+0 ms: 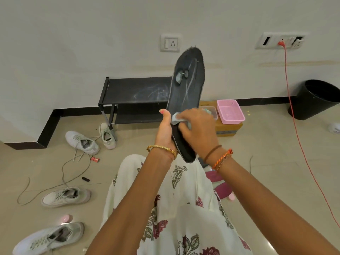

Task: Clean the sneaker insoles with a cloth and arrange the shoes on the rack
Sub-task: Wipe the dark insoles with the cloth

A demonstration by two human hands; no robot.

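Nearest, the left hand (165, 131) grips the heel end of a dark insole (186, 92), held upright over the lap. The right hand (198, 128) presses a grey cloth (176, 118) on it, apparently pinching it. Four pale sneakers (82, 142) lie left on the floor; the black rack (136, 94) stands beyond against the wall.

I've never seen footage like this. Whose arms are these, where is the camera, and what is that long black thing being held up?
There is no machine here: a person wears a wide-angle camera on the head, so you look down along their own arms. The left hand grips a black sneaker insole, held up on end. The right hand presses a pale cloth against it to wipe it. Four light sneakers lie on the floor at the left, one of them here, with loose laces. By the wall stands a black shoe rack, and beside it a pink basket and a black bin.
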